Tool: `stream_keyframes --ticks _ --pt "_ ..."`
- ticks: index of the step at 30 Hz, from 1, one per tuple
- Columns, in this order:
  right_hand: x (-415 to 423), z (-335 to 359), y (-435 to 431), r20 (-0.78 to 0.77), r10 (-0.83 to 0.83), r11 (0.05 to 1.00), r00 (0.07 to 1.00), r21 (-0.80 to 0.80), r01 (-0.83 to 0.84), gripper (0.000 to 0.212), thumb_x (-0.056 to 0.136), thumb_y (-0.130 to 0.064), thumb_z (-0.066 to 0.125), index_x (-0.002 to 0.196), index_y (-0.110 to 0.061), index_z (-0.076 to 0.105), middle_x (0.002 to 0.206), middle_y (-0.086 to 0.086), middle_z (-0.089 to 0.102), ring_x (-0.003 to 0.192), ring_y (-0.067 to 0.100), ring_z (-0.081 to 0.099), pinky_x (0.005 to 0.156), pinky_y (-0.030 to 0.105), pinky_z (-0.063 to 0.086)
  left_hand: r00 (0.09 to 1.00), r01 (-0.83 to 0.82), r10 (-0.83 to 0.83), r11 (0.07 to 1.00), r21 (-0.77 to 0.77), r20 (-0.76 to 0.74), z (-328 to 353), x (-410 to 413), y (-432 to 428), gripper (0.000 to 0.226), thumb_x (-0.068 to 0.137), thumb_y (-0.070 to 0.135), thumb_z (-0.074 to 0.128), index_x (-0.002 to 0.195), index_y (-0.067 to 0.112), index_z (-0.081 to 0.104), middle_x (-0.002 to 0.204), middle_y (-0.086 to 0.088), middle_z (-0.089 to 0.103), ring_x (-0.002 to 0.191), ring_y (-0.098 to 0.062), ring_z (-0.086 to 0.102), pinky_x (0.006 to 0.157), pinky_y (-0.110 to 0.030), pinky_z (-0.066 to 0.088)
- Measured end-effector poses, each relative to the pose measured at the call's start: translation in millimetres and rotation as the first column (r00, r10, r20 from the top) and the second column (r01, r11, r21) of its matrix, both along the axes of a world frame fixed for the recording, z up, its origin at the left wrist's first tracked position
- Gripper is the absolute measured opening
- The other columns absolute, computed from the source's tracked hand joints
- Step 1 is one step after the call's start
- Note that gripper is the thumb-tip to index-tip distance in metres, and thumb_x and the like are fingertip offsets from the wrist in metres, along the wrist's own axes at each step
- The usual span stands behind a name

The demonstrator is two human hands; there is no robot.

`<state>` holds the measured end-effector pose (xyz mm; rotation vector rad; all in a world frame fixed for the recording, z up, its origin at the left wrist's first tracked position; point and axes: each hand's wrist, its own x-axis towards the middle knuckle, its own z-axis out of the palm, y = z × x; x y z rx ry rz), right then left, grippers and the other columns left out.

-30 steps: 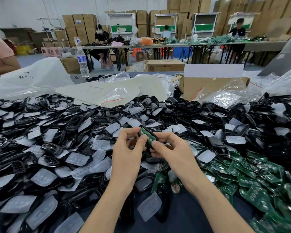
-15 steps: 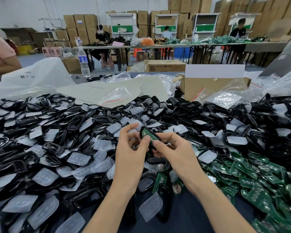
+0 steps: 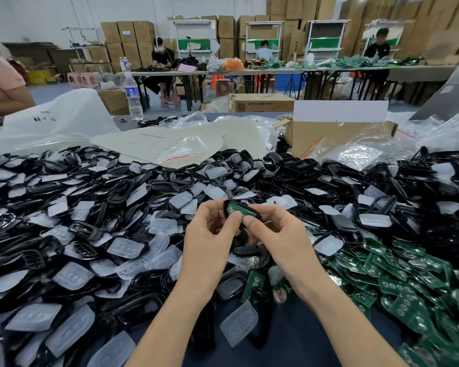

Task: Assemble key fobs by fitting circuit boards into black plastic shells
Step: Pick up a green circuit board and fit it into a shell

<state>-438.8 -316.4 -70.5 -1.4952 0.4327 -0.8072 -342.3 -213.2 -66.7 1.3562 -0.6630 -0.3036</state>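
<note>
Fingers (image 3: 235, 221) of left hand (image 3: 210, 239) and right hand (image 3: 278, 234) are curled and pinched on a black shell (image 3: 257, 215) with a green circuit board (image 3: 235, 207) in it, held above the heap of shells (image 3: 90, 207) on the desk (image 3: 289, 340).

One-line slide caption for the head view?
Left hand and right hand hold a green circuit board in a black shell.

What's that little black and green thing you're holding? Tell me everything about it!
It is a small black plastic shell, glossy and oval, with a green circuit board lying inside it. It is held tilted above the pile of parts. The left hand and right hand pinch it from both sides, thumbs pressing on the board. Whether the board is fully seated cannot be told.
</note>
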Motion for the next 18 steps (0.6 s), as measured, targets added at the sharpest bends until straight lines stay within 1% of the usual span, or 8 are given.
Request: stream_keyframes --ticks 4,7,9,11,13,15,17,18 --pt "-3.4 4.3 -1.8 -0.020 -0.005 0.999 1.000 -0.053 0.004 0.015 0.090 -0.017 0.075 0.101 -0.028 0.074 0.087 -0.006 0.077 0.075 0.006 0.069 0.068 0.016 0.054 0.999 0.022 -0.025 0.998 0.053 0.043 3.3 -0.7 5.5 0.015 0.092 0.023 0.071 0.105 0.026 0.063 0.095 0.007 0.074 0.088 -0.011 0.071 0.082 -0.032 0.059" --pt "-11.3 7.7 -0.2 -0.078 0.028 0.989 0.997 -0.143 -0.039 0.018 0.092 -0.017 0.074 0.103 -0.031 0.075 0.086 -0.012 0.076 0.074 -0.001 0.067 0.069 0.015 0.052 0.994 0.021 -0.034 0.992 0.126 0.107 6.1 -3.0 19.1 0.013 0.094 0.028 0.069 0.102 0.035 0.062 0.095 0.003 0.072 0.088 -0.017 0.069 0.084 -0.039 0.058" --pt "-17.5 11.1 3.4 -0.127 0.084 0.980 0.988 -0.171 -0.106 0.018 0.093 -0.018 0.073 0.103 -0.031 0.076 0.083 -0.015 0.075 0.072 -0.003 0.067 0.067 0.012 0.050 0.984 0.034 -0.066 0.981 0.193 0.166 8.6 -3.9 32.2 0.012 0.095 0.029 0.067 0.098 0.039 0.062 0.093 0.006 0.072 0.086 -0.017 0.069 0.082 -0.037 0.058" --pt "-21.5 16.2 8.2 -0.168 0.114 0.969 0.979 -0.199 -0.147 0.016 0.094 -0.021 0.071 0.101 -0.034 0.077 0.085 -0.017 0.075 0.075 -0.004 0.067 0.068 0.011 0.049 0.974 0.034 -0.089 0.967 0.254 0.209 11.5 -3.6 47.5 0.008 0.095 0.030 0.067 0.098 0.036 0.062 0.091 0.012 0.073 0.083 -0.012 0.070 0.078 -0.033 0.057" --pt "-23.5 24.6 14.1 -0.167 0.099 0.964 0.981 -0.227 -0.136 0.013 0.097 -0.032 0.067 0.101 -0.040 0.077 0.095 -0.018 0.076 0.086 -0.002 0.068 0.074 0.009 0.049 0.975 0.048 -0.112 0.950 0.309 0.192 14.1 -5.6 64.0 0.007 0.094 0.031 0.068 0.098 0.032 0.063 0.083 0.012 0.073 0.074 -0.007 0.068 0.072 -0.029 0.055" --pt "-23.2 34.3 20.4 -0.143 0.085 0.968 0.986 -0.222 -0.115 0.015 0.098 -0.042 0.061 0.105 -0.042 0.074 0.099 -0.018 0.074 0.091 0.001 0.067 0.077 0.014 0.051 0.975 0.129 -0.186 0.919 0.373 0.119 12.6 -13.6 79.0 0.007 0.094 0.027 0.068 0.098 0.025 0.063 0.074 0.009 0.072 0.064 -0.006 0.064 0.064 -0.029 0.054" --pt "-19.5 42.4 27.9 -0.119 0.083 0.972 0.989 -0.209 -0.107 0.018 0.101 -0.041 0.057 0.109 -0.038 0.072 0.096 -0.020 0.074 0.087 -0.003 0.066 0.076 0.017 0.051 0.956 0.230 -0.287 0.863 0.449 0.062 5.5 -28.3 92.2 0.008 0.093 0.024 0.068 0.096 0.022 0.061 0.069 0.010 0.068 0.058 -0.007 0.059 0.057 -0.028 0.050" --pt "-17.0 45.4 32.4 -0.111 0.086 0.972 0.990 -0.208 -0.108 0.018 0.102 -0.039 0.056 0.110 -0.036 0.071 0.095 -0.021 0.074 0.086 -0.005 0.066 0.076 0.016 0.049 0.941 0.248 -0.328 0.829 0.501 0.078 0.8 -36.7 97.7 0.009 0.093 0.026 0.068 0.095 0.025 0.060 0.069 0.011 0.067 0.059 -0.007 0.058 0.058 -0.026 0.048"
